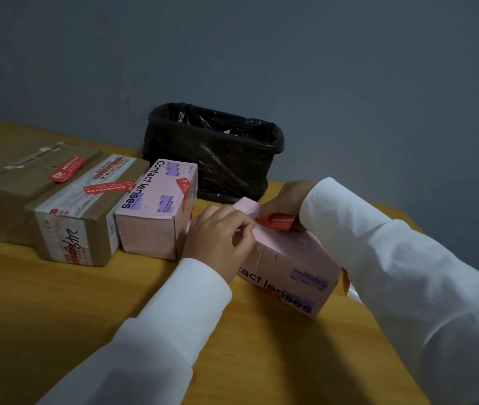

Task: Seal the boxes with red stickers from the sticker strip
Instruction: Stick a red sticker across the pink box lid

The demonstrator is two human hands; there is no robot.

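Head view: both hands pinch glossy red sticker on matte pink cardboard box; left hand, right hand.

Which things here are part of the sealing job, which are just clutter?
Job:
- near pink box under both hands
- red sticker, pinched by right hand
- left hand, on that box
- second pink box, stickered
- two brown boxes, stickered

Lying about:
- black-lined bin
- table
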